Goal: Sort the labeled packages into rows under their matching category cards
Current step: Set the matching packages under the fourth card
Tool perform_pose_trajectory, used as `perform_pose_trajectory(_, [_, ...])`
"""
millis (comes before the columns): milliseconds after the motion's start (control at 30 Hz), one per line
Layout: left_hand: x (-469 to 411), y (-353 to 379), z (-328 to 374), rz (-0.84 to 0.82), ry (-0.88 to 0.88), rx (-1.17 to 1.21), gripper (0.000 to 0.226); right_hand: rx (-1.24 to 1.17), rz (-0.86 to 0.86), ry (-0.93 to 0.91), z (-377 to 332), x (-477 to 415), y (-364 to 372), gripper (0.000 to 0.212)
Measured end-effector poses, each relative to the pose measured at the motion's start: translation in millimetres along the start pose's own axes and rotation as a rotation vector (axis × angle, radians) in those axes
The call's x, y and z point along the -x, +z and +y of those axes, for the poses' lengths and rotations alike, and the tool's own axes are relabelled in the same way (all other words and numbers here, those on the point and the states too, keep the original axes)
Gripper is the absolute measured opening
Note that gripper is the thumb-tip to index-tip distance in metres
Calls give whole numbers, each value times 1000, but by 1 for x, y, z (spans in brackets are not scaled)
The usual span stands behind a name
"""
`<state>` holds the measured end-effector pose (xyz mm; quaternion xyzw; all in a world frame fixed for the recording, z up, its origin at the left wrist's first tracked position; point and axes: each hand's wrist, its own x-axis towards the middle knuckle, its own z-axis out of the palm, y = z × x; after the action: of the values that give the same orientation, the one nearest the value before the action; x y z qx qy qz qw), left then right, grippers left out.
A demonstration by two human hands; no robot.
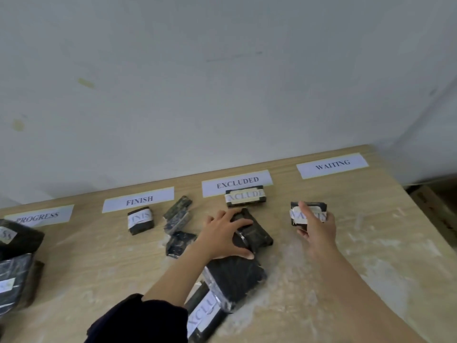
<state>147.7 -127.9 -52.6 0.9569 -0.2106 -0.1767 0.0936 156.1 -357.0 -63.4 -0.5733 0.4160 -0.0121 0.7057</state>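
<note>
Head view shows me a wooden surface (pixel 371 243) against a pale wall (pixel 222 70), with four white cards along its far edge: PROGRESS card (pixel 39 217) at far left, FINISH card (pixel 138 199), EXCLUDED card (pixel 237 183) and WAITING card (pixel 332 165) at far right.

I see my right hand (pixel 317 225) closed around a dark package with a white WAITING label (pixel 308 214), fingers wrapped over its near and right edges, below the WAITING card and a little to its left. Whether that package touches the surface or sits just above it, I cannot tell.

My left hand (pixel 226 235), in a dark sleeve (pixel 138 320), lies spread and open on a dark package (pixel 254 233) in the middle pile, pressing down, not gripping. No label shows on it.

One EXCLUDED package (pixel 245 195) sits touching the near edge of the EXCLUDED card. One FINISH package (pixel 140 220) sits just below the FINISH card. Between those two lie three small dark packages (pixel 178 225) with no labels that I can read.

Near me, a bigger package with an EXCLUDED label (pixel 205 315) lies tilted, partly under another dark package (pixel 235 278). At the left edge, below the PROGRESS card, several large dark packages (pixel 17 268) are heaped; their labels are only partly visible.
</note>
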Motion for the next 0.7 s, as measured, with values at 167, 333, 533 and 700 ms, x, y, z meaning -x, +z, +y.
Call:
perform_pose_trajectory(167, [-24,-5,18,112,150,-360,59,-1,50,-33,-1,-41,-31,44])
perform_pose_trajectory(333, [-47,9,38,398,412,-482,33,9,120,-51,-26,-86,-46,46])
perform_pose_trajectory(533, [-67,-9,69,505,49,-31,33,461,208,-339,-40,-94,-48,77])
perform_pose_trajectory(700, [-86,-21,105,541,-422,789,31,739,242,-638,-19,-104,-43,68])
